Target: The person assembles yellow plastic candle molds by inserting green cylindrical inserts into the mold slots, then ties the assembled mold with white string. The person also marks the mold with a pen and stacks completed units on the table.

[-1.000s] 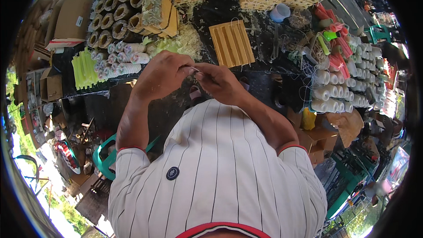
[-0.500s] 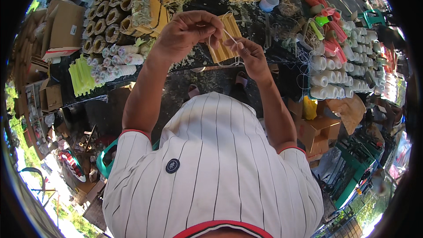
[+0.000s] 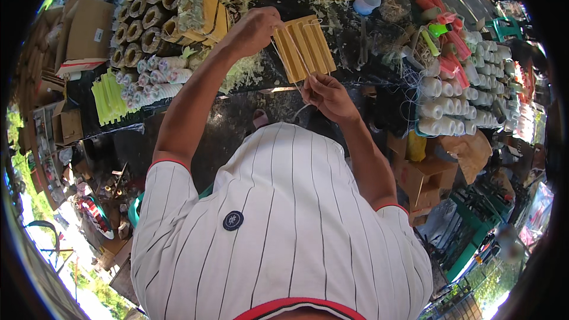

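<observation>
Head view showed me left hand (image 3: 256, 31) and right hand (image 3: 333, 99) fingertips clamped on white string (image 3: 280, 53), grooved block (image 3: 319, 44) just beyond the right ones, an unreadable label (image 3: 98, 35) on a carton (image 3: 82, 38) well left.

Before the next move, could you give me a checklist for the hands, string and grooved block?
1. Left hand pinching the string: ok.
2. Right hand pinching the string: ok.
3. Grooved block lying on the table: ok.
4. String fully gathered in the hands: not ok, a tail hangs below the right one.
5. String clear of the block: cannot tell, they overlap in view.
</observation>
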`<state>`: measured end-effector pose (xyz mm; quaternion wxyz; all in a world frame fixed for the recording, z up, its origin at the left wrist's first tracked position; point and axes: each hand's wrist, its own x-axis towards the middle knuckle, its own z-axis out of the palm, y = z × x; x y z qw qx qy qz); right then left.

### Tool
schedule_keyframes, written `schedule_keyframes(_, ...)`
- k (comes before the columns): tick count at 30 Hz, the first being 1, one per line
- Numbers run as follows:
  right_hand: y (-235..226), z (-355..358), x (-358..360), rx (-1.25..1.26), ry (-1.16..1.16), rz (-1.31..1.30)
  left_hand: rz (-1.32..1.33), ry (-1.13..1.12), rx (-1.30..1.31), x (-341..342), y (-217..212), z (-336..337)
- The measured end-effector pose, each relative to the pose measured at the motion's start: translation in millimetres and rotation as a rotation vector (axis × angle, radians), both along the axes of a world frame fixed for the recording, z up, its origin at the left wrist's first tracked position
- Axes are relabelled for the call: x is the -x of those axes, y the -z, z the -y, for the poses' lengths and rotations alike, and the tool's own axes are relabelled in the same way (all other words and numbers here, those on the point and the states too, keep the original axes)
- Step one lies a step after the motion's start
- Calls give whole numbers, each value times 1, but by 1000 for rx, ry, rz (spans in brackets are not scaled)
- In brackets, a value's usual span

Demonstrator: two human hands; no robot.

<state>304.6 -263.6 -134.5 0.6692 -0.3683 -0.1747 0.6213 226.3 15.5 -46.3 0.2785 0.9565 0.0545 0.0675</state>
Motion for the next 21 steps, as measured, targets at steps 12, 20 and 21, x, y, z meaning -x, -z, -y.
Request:
schedule_keyframes(12,128,7,46,799,295,346,-122,-78,-4,-56,197,-39)
schedule_keyframes(20,119,-9,25,908,248,587,-245,-255,-58,-83,236,-66)
schedule_keyframes(21,118,-11,24,909,243,589,-256,-264,-40,-82,240,-69)
